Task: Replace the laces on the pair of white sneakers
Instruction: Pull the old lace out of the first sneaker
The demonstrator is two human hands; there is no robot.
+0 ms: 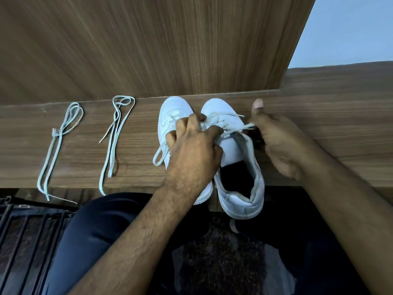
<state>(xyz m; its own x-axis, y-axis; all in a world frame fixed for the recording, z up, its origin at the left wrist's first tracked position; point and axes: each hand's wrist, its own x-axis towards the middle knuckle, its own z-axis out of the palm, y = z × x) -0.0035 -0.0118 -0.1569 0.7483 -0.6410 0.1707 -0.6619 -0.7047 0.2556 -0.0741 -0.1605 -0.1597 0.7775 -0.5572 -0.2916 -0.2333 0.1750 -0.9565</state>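
Two white sneakers (238, 167) stand side by side on a wooden ledge (319, 116). The left hand (195, 143) pinches the right shoe's lace (229, 122); the right hand (276, 141) grips its free end, thumb raised. Two loose laces (112, 137) lie to the left.

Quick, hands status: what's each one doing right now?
Left hand: fingers pinch the lace over the right sneaker.
Right hand: grips that lace's end, thumb raised.

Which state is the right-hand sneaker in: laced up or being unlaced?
Being unlaced. The right sneaker gapes open, tongue showing; the right hand pulls a loose lace sideways.
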